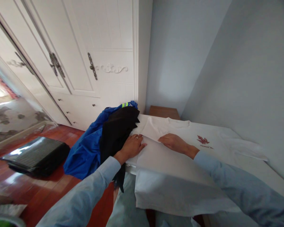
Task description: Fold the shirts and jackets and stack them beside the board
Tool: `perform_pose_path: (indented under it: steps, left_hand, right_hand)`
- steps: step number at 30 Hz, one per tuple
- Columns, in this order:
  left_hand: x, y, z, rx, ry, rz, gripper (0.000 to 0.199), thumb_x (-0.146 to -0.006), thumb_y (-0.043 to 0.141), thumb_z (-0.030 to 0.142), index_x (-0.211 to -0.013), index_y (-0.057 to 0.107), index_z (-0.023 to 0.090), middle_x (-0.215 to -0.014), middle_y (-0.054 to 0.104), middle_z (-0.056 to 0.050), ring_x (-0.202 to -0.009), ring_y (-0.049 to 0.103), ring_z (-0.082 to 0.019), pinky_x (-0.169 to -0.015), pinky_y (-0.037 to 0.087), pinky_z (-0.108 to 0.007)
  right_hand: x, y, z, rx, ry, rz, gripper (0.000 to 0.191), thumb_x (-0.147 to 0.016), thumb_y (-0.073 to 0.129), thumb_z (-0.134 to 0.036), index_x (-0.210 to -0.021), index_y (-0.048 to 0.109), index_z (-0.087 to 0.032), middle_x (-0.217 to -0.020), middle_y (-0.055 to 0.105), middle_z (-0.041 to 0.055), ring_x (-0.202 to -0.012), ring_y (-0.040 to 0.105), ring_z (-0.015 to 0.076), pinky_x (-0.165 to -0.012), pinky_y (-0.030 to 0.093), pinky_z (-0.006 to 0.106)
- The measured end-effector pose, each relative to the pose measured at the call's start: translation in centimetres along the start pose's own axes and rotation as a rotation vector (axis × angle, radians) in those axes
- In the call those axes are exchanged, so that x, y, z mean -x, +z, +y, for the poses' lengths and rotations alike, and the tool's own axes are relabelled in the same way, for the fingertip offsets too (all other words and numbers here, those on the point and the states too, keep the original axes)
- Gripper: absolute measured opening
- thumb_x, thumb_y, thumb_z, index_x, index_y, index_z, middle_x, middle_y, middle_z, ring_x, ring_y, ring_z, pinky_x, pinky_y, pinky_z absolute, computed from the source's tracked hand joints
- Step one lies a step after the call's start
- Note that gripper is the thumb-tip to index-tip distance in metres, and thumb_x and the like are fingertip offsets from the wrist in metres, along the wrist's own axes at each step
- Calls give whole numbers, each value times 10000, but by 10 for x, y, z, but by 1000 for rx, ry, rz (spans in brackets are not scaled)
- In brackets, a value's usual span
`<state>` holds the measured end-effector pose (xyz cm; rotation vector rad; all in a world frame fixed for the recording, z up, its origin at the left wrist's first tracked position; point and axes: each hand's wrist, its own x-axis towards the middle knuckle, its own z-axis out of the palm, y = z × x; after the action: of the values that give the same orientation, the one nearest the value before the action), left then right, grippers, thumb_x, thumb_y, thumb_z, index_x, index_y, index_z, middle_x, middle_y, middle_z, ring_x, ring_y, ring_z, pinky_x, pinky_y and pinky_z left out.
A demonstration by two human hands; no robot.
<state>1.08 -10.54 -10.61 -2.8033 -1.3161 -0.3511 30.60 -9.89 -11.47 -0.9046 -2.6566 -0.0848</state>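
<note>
Here we are at the worktop, with a white T-shirt laid across it, collar toward the far side and the lower part draped down over the near edge. We have our left hand palm down at the shirt's left side, fingers loosely spread — a ring shows on one of them — and they press flat rather than close around anything. Just to the right, our right hand is on the shirt too, its fingers curled in at the edge of the sleeve; we cannot tell whether they have the cloth pinched.

Right of that hand we see a red leaf print with small lettering under it, and the other sleeve lies out toward the right wall. On our left, a black garment sits over a blue garment with a yellow-green stripe, both hanging off the worktop's left end, the black one right by our left hand.

Farther left, there's a shiny black package on the red wooden floor. At the far left we've got a white wardrobe with dark metal handles — and a brown wooden piece peeks out behind the worktop's far edge.
</note>
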Motion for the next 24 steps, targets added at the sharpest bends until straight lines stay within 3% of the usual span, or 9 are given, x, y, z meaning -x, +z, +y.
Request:
perform_pose_path:
  steps: [4, 7, 9, 13, 16, 20, 24]
  left_hand:
    - [-6, -15, 7, -23, 14, 34, 375, -1030, 432, 396, -1136, 673, 130, -1296, 658, -151, -1155, 623, -291, -1001, 474, -432]
    - [-16, -26, 16, -52, 3, 62, 390, -1041, 394, 387, -1045, 687, 131, -1150, 698, -147, -1088, 642, -286, -955, 492, -431]
    - [-25, -28, 20, -64, -1, 73, 368, -1036, 409, 381, -1079, 674, 130, -1183, 688, -155, -1124, 630, -289, -969, 486, -435]
    - [-35, -11, 17, -50, 12, 33, 435, -1012, 463, 410, -1285, 590, 95, -1432, 563, -203, -1341, 512, -311, -1076, 429, -438]
    - [-34, 8, 10, -25, 0, -21, 489, -1015, 441, 424, -1356, 545, 89, -1486, 516, -216, -1404, 460, -305, -1123, 391, -443]
    - [-26, 25, 3, -13, -14, -12, 515, -1031, 380, 437, -1417, 497, 117, -1530, 479, -190, -1443, 415, -289, -1168, 333, -454]
    - [-24, 28, 4, 4, -29, -12, 526, -1030, 377, 427, -1437, 478, 108, -1544, 462, -188, -1461, 386, -293, -1188, 303, -462]
  right_hand:
    - [-5, 2, -2, -97, 59, -7, 335, -1005, 491, -329, -1232, 704, -203, -1177, 755, 114, -1072, 706, 247, -951, 542, 411]
    - [-19, -2, 3, -165, 169, 81, 359, -1013, 461, -366, -1217, 704, -199, -1171, 753, 119, -1085, 698, 247, -969, 536, 410]
    - [-33, -3, 12, -187, 283, 134, 345, -1009, 458, -336, -1217, 694, -193, -1193, 740, 118, -1104, 688, 237, -974, 533, 390]
    - [-68, 2, 37, -136, 608, 44, 395, -924, 582, -224, -1310, 621, -152, -1320, 674, 154, -1157, 663, 230, -979, 517, 349]
    - [-87, 8, 55, -94, 780, -80, 355, -881, 642, -210, -1228, 673, -141, -1204, 730, 160, -1054, 709, 239, -910, 536, 327]
    - [-96, 13, 72, -88, 831, -166, 109, -792, 720, -164, -889, 768, -177, -946, 789, 94, -907, 740, 232, -787, 543, 272]
    - [-93, 14, 75, -77, 856, -217, 64, -756, 736, -154, -806, 771, -173, -927, 788, 105, -886, 736, 248, -751, 535, 275]
